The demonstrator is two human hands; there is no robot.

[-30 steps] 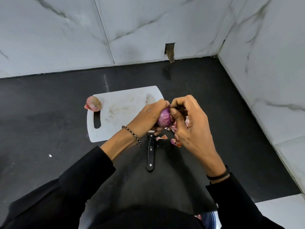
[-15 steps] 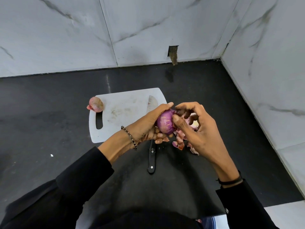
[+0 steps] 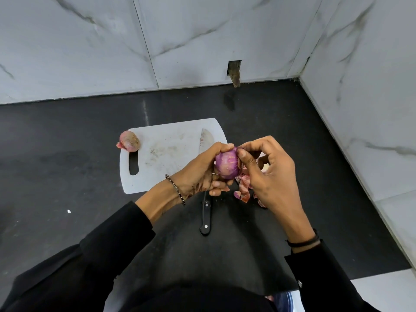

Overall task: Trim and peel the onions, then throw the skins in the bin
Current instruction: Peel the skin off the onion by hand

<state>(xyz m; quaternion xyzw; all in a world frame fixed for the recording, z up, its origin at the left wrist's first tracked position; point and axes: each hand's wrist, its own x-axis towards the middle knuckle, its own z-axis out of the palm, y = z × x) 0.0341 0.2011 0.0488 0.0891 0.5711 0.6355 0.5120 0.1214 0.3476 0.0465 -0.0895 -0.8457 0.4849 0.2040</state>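
A purple onion, mostly bare of dry skin, is held above the counter by my left hand, whose fingers curl round it from the left and below. My right hand pinches a bit of skin at the onion's top right edge with thumb and forefinger. Loose pink onion skins lie on the black counter under my right hand. A second onion with its skin on sits at the far left corner of the white cutting board.
A black-handled knife lies with its blade on the board's right side and its handle toward me. The black counter ends at marble walls behind and on the right. A blue rim shows at the bottom edge.
The onion has turned in my left hand and shows more bare purple surface. My right hand has shifted its pinch to the onion's top. More skins lie on the counter.
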